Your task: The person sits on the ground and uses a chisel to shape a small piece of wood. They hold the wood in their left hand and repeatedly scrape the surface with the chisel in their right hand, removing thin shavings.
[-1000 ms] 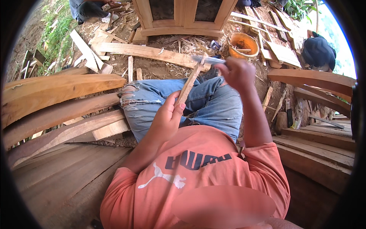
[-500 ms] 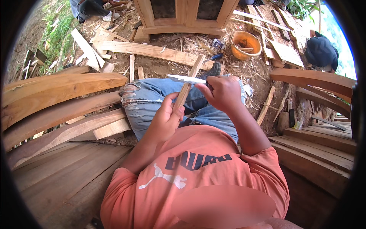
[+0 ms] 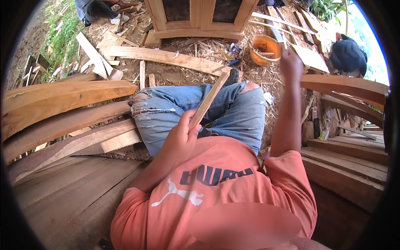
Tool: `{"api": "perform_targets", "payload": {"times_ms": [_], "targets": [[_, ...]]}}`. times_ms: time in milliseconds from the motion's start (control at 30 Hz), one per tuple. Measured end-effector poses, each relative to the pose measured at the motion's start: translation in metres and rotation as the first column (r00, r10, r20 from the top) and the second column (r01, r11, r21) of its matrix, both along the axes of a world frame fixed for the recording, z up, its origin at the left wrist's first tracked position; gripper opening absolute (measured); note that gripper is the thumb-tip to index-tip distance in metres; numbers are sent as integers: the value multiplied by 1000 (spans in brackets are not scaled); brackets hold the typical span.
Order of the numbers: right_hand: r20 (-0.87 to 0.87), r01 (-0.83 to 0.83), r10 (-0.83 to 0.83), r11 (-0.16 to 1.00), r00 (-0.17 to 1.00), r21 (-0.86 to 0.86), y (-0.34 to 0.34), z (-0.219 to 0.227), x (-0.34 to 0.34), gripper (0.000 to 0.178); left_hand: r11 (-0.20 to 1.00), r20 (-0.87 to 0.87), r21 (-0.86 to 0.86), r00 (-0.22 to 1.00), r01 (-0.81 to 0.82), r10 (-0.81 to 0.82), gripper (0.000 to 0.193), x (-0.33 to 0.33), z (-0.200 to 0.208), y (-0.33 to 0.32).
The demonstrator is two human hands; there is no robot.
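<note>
My left hand [image 3: 183, 132] is closed around the lower end of a narrow wooden stick [image 3: 211, 98], which slants up and away to the right over my lap. Out to the right, beside the orange bucket, my raised right hand [image 3: 291, 66] is blurred by motion and grips what looks like a machete [image 3: 276, 34]. Its grey blade points up and away from me, apart from the stick. The handle is mostly hidden in my fist.
An orange bucket [image 3: 265, 49] with wood pieces stands ahead right. A panelled wooden frame [image 3: 200, 33] rises straight ahead. A long board [image 3: 166, 57] and chips cover the ground. Curved timbers [image 3: 68, 96] flank me. One person [image 3: 349, 56] is at far right, another [image 3: 100, 11] far left.
My right hand has swung up and right with the machete, taking the blade off the stick. My left hand still holds the stick in nearly the same place.
</note>
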State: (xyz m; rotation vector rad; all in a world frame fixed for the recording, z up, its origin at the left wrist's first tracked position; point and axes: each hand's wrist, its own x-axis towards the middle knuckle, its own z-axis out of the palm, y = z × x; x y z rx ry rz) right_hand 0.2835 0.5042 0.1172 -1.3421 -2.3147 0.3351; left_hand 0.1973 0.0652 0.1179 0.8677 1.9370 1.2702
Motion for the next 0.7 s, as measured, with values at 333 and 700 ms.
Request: {"api": "perform_targets", "payload": {"times_ms": [333,700], "targets": [[6,-453,456,884,890,-115,-146,-16,-10,45,984,516,144,857,-100,12,46,-36,-29,-8],[-55,-673,674,723,737,-157,-217,-20,-7,56,993,596,120,800,-10,-64,45,-23,-19,17]]}}
